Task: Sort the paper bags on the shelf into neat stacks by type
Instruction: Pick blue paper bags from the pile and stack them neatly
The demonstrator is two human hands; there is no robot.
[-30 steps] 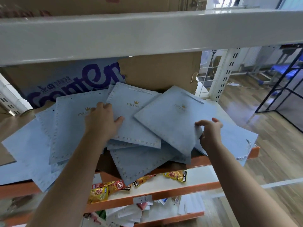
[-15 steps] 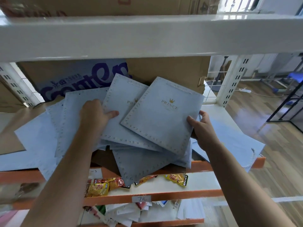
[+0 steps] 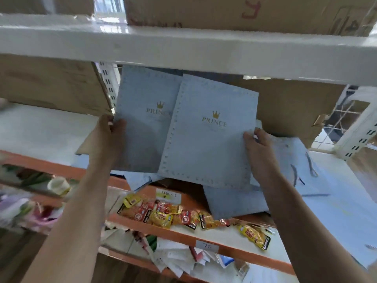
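Two light blue paper bags with a gold crown and "PRINCE" print are held up, tilted, in front of the shelf. My left hand [image 3: 111, 135] grips the left edge of the left blue bag [image 3: 142, 127]. My right hand [image 3: 258, 148] pinches the right edge of the right blue bag [image 3: 206, 148], which overlaps the left one. More blue bags [image 3: 230, 203] lie loosely beneath them on the orange-edged shelf [image 3: 61, 170]. Further blue bags with cord handles [image 3: 302, 172] spread out to the right.
A white shelf beam [image 3: 183, 50] crosses overhead with cardboard boxes [image 3: 244, 11] on it. Brown boxes [image 3: 51, 84] stand behind on the left and right. Snack packets [image 3: 163, 215] fill the lower shelf, with papers [image 3: 175, 258] beneath. White uprights [image 3: 357, 131] stand at the right.
Both hands have lifted two bags off the pile and tilted them up. The view has swung left, and my left hand moved from pressing the pile to gripping a bag's edge.
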